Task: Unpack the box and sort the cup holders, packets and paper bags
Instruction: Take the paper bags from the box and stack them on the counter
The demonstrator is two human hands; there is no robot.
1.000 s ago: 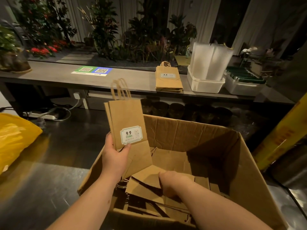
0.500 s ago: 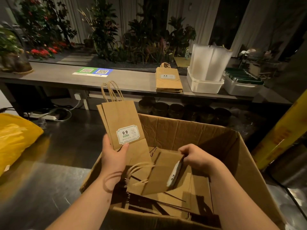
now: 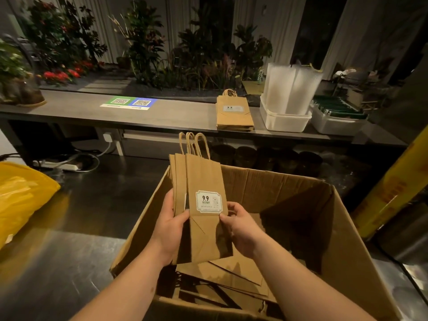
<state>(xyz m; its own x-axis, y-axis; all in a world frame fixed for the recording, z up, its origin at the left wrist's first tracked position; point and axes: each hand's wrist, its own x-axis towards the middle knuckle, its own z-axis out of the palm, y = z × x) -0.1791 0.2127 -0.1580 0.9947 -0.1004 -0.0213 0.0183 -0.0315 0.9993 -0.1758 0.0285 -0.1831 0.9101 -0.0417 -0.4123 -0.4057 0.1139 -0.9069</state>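
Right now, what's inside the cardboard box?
Flat brown paper bags lie overlapping on the bottom of the cardboard box. The bunch of bags held by the left hand and right hand covers the middle, so anything under it or beneath the pile is hidden.

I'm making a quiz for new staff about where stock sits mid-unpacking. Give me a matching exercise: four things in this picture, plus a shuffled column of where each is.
Things
1. bundle of handled paper bags
2. stack of paper bags
3. yellow bag
4. loose paper bags

Places
A. lying flat inside the cardboard box
B. on the far counter, beside the white tub
C. upright, held by the left hand and right hand
D. at the left edge of the view

Pairs: 1-C, 2-B, 3-D, 4-A
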